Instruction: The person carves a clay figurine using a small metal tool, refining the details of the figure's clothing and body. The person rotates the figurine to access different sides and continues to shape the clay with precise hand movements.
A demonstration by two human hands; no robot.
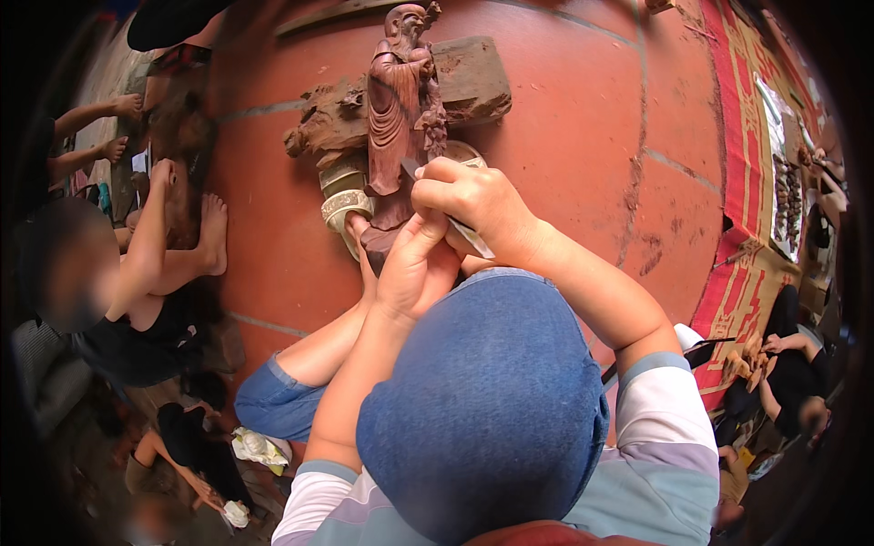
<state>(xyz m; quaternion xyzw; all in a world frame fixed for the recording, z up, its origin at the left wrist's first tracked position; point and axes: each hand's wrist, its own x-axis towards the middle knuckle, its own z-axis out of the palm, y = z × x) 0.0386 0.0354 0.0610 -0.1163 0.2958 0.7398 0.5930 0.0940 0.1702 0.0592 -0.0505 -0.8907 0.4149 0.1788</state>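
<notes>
Figure: 1 dark reddish wooden statue [396,118], robed and bearded; laid across the wood block, head beyond its far edge, base [378,244] past its near edge, close to both hands.
Support: 1 rough wood block [469,77] on the red tile floor [583,136], near the surface's far edge.
Right hand [482,205]: clamped on 1 flat metal tool [472,239]; the dark end lies just beside the statue's lower robe, contact cannot be told.
Left hand [410,273]: together with the right hand, thumb up against it, at the statue's base; fingers hidden, grip cannot be told.
Strip: 1 length of wood [337,14], far edge of the floor.
Mat: 1, red and tan [751,182], along the floor's right edge; bears 1 white sheet [772,114] with a row of small dark items [788,205].
Neighbour: 1 seated person [141,273], barefoot, at the floor's left edge.
</notes>
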